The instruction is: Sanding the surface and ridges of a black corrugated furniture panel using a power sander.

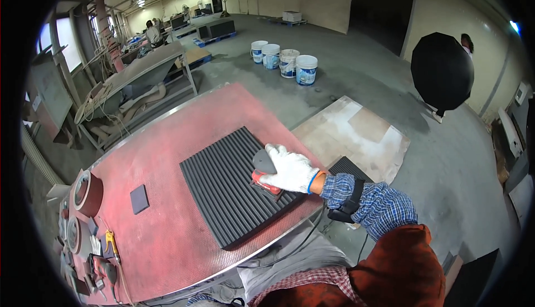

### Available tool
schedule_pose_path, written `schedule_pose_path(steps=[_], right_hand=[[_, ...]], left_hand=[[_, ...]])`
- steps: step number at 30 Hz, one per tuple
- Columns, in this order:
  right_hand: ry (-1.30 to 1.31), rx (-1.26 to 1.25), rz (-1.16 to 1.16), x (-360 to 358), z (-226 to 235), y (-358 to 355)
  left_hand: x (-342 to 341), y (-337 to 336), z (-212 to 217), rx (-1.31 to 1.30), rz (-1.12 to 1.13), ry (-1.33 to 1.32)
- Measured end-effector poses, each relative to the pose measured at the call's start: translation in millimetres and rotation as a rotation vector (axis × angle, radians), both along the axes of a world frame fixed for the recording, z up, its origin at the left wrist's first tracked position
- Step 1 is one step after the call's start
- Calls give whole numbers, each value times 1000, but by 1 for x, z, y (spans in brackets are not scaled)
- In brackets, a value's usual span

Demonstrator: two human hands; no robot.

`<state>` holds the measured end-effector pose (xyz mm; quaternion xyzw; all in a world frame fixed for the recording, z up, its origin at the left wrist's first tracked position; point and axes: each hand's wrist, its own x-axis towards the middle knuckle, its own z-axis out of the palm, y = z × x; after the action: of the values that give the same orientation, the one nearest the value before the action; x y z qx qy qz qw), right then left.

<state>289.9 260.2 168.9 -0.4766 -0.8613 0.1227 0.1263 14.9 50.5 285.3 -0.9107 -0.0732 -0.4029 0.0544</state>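
One gloved right hand [290, 170] clamped on red sander [266, 180] over ribbed dark panel [231, 187] near worktop [167, 139] edge; tilting risks gouging ribs; left hand unseen.

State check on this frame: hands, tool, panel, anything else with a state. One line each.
right hand: gloved, gripping the sander
left hand: out of view
sander: red and grey, resting on the panel's right edge
ribbed dark panel: lying flat on the red worktable
tape roll: standing on edge
four buckets: upright, lidded

Right hand [290, 170] gloved, fingers curled, arm outstretched.
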Motion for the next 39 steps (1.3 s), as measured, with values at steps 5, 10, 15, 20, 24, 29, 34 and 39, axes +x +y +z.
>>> schedule_pose_path(steps=[5, 10, 15, 20, 24, 29, 34, 39], right_hand=[[-3, 19, 4, 1, -1, 1], [6, 32, 13, -1, -3, 2], [-33, -18, -6, 0, 7, -2], [-41, -9, -14, 1, 2, 0], [-48, -41, -24, -2, 9, -3], [-57, -2, -21, -3, 4, 0], [-66, -10, -8, -2, 4, 2], [-93, -16, -21, -3, 7, 1]], left_hand=[[-1, 1, 9, 7, 19, -1], [-4, -5, 14, -9, 60, -6], [-7, -19, 16, -36, 127, -20], [-12, -30, 21, -45, 190, -31], [-12, -39, 19, -73, 233, -56], [-15, -48, 20, -98, 280, -76], [-17, -56, 20, -120, 323, -100], [-17, -60, 23, -137, 350, -117]])
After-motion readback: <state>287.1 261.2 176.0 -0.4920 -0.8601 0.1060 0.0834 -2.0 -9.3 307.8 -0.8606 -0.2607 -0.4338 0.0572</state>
